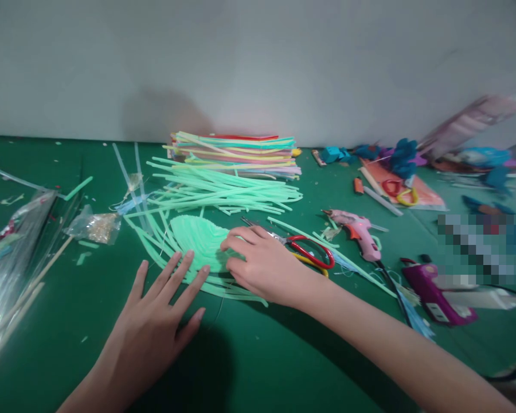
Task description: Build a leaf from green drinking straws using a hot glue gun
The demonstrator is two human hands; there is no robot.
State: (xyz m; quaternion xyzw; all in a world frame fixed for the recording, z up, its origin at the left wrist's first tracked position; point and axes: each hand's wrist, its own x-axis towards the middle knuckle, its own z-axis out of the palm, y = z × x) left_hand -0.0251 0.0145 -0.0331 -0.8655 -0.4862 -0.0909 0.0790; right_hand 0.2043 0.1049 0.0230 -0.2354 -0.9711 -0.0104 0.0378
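A mint-green leaf-shaped piece made of pipe cleaners (198, 238) lies on the green table, its rows packed side by side. My right hand (262, 264) comes from the right with bent fingers closed at the piece's right edge; the exact grip is partly hidden. Spread flat, my left hand (163, 304) holds nothing, its fingertips touching the piece's lower edge and the loose green pipe cleaners (227, 288) there. Just behind my right hand lie red-handled scissors (312, 252), with a yellow handle showing beneath.
Behind are more green pipe cleaners (223, 186) and a multicoloured bundle (236, 152) by the wall. On the right lie a pink glue gun (355, 229), a purple tool (434, 292) and red-and-yellow scissors (399, 192). Left are a small plastic bag (97, 225) and clear wrapping (17, 275).
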